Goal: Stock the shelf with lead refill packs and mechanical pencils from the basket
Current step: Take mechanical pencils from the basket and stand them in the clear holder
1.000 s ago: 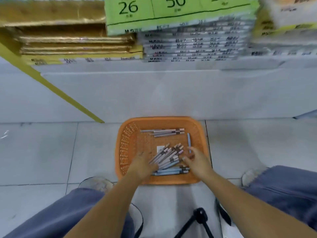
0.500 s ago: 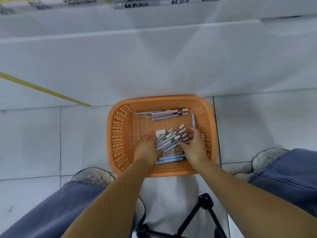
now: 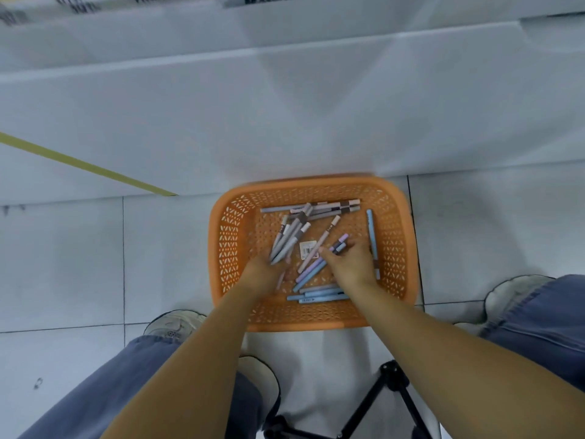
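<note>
An orange plastic basket (image 3: 395, 236) sits on the tiled floor against the white shelf base. Several grey, lilac and blue mechanical pencils lie loose in it. My left hand (image 3: 264, 274) grips a bunch of grey pencils (image 3: 289, 239) that fans up and to the right from its fingers. My right hand (image 3: 351, 264) reaches in from the right, its fingers curled on lilac and blue pencils (image 3: 337, 248) near the basket's middle. A small white barcode label (image 3: 307, 249) lies on the basket bottom between my hands.
The white shelf base (image 3: 285, 115) rises right behind the basket, with a yellow stripe (image 3: 85, 166) at the left. My knees and shoes flank the basket. A black tripod (image 3: 389, 391) stands between my legs, near the bottom edge.
The camera tilted further down and the stocked shelves left the view. My left hand gathered a bunch of grey pencils and lifted their ends; my right hand shifted onto the lilac and blue pencils.
</note>
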{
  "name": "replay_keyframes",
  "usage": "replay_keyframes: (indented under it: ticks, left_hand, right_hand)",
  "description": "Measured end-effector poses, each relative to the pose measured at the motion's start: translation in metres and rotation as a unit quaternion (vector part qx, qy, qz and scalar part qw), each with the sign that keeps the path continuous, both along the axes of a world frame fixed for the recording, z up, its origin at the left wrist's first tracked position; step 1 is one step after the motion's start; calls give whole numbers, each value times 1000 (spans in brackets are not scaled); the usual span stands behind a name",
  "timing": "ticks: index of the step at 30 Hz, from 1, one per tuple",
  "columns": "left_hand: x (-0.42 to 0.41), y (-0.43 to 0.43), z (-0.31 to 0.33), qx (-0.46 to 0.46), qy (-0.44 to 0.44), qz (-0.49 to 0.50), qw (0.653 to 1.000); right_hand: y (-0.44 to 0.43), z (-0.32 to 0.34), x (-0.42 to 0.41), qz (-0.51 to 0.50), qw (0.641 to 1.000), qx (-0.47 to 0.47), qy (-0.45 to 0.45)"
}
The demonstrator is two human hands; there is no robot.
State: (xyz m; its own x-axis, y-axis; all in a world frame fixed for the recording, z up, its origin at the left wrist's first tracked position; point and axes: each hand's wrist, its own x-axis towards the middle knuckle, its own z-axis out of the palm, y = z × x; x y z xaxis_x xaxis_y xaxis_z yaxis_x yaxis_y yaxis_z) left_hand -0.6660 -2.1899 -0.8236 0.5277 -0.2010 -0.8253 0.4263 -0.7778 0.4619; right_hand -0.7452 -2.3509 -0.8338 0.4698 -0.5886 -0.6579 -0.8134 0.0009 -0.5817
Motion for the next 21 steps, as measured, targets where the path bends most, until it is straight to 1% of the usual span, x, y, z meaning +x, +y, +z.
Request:
replay_keyframes:
  ticks: [2,5,8,13,18,21]
  left_hand:
    - [1,10,0,0,7,18,1000]
    - [-2,22,0,-2,17,28,999]
    - [-6,27,0,-16,20,47,999]
    - [-6,25,2,-48,13,75,996]
    - [-10,20,7,-65,16,83,994]
    - [-13,15,18,-82,26,92,992]
  right_hand:
    - [3,0,5,32,999,-17,21]
    - [10,0,11,49,996,-61,46]
    - [19,-1,17,61,995,-74,39]
    - [20,-6,25,39,994,-83,52]
    - [11,-6,25,9,999,-28,41]
    - [-3,5,23,16,998,56,-4]
